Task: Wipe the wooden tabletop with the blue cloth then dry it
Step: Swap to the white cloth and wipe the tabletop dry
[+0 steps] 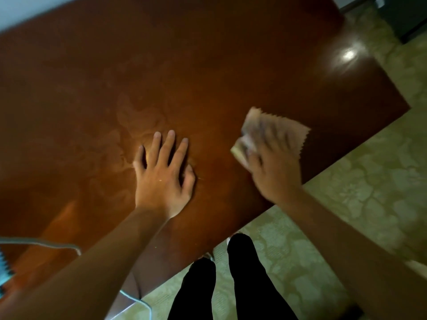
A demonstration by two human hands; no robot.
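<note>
The wooden tabletop (184,65) is dark reddish brown and fills most of the view, with faint wet smears near its middle. My left hand (161,176) lies flat on it, palm down, fingers spread, holding nothing. My right hand (272,167) is blurred with motion near the table's right front edge and presses a beige cloth (286,128) with zigzag edges against the wood. A bluish-white piece (3,273) shows at the lower left edge; I cannot tell whether it is the blue cloth.
A pale cable (57,245) runs across the table's lower left part and over its edge. The patterned greenish floor (369,181) lies to the right and below, with my black-clad legs (242,285) standing by the table's front edge. A dark cabinet (411,17) stands at the top right.
</note>
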